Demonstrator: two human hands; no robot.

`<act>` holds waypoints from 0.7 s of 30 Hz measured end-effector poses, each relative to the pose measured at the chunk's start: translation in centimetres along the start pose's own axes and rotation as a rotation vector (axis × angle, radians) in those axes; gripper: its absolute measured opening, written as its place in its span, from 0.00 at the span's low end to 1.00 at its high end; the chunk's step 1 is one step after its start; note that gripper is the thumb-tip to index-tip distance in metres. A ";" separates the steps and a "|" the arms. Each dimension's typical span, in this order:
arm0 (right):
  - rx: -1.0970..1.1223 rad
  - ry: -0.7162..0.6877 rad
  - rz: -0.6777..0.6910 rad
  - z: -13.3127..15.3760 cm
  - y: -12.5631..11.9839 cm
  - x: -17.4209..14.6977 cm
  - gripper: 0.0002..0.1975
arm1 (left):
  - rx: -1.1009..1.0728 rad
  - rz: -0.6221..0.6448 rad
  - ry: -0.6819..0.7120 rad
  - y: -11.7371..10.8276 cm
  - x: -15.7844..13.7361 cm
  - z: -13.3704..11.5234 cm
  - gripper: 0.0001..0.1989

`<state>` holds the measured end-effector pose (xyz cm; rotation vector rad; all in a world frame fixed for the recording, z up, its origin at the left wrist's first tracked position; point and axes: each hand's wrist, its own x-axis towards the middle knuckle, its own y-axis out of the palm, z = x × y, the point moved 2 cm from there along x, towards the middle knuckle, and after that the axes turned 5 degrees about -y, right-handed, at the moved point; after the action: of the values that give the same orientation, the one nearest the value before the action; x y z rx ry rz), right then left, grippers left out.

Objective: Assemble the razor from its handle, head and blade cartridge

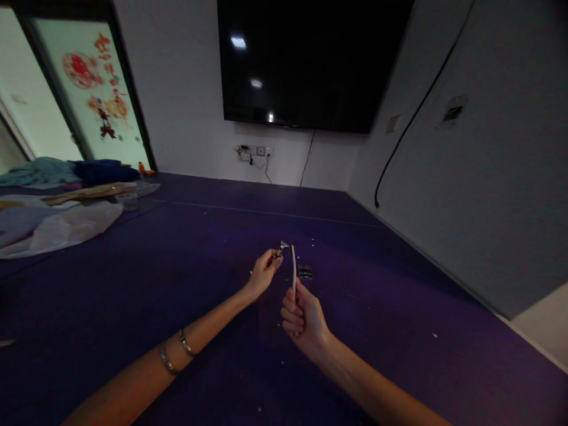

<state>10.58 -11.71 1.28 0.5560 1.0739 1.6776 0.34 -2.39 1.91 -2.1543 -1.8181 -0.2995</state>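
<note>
My left hand (263, 272) is closed round the dark handle of a small razor-like tool (283, 246), whose shiny metal head points up and away from me. In my right hand (306, 316), a slim, slightly curved white stick (293, 269) stands nearly upright. A small dark patch, perhaps bristles, shows on its left side by the tip. That tip is right beside the metal head; whether they touch, I cannot tell. Just right of the stick, on the purple surface (364, 284), lies a small dark rectangular piece (305, 271) with light marks.
Small white bits (435, 335) are scattered over the purple surface. Crumpled clear plastic (75, 228) and dark blue cloth (106, 171) lie at the far left. A large screen (310, 65) hangs on the back wall above sockets (255, 151). A black cable (410, 121) runs down the right wall.
</note>
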 end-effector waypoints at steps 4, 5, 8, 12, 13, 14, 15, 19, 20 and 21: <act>-0.001 -0.023 -0.023 0.4 0.0 0.2 0.19 | -0.003 0.017 -0.005 0.2 -0.2 -0.3 0.11; -0.009 -0.022 -0.024 0.3 0.0 0.2 0.19 | -0.008 0.021 -0.009 0.2 -0.2 -0.4 0.11; -0.044 -0.025 -0.020 -0.1 -0.2 0.0 0.20 | -0.031 0.032 -0.038 0.2 -0.4 -0.4 0.10; -0.094 -0.044 -0.013 0.0 -0.3 -0.3 0.20 | -0.060 0.029 -0.086 0.1 -0.4 -0.3 0.13; -0.105 -0.061 -0.009 0.4 -0.3 -0.3 0.20 | -0.065 0.026 -0.090 0.1 -0.4 -0.3 0.13; -0.120 -0.087 -0.001 1.0 -0.3 -0.2 0.20 | -0.068 0.026 -0.093 0.1 -0.3 -0.3 0.14; -0.140 -0.122 0.008 1.6 -0.4 0.0 0.20 | -0.067 0.030 -0.097 0.2 -0.3 -0.2 0.15; -0.352 -0.255 0.061 5.2 -1.5 1.3 0.22 | -0.040 0.037 -0.134 0.4 -0.4 0.1 0.15; -0.439 -0.285 0.068 6.1 -2.0 1.6 0.23 | -0.048 0.029 -0.142 0.4 -0.5 0.2 0.15; -0.531 -0.314 0.062 7.0 -2.6 1.9 0.24 | -0.064 0.018 -0.148 0.4 -0.6 0.3 0.14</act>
<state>16.68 -7.07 2.24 0.4831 0.3639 1.7665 0.65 -2.85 1.39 -2.2908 -1.8901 -0.2015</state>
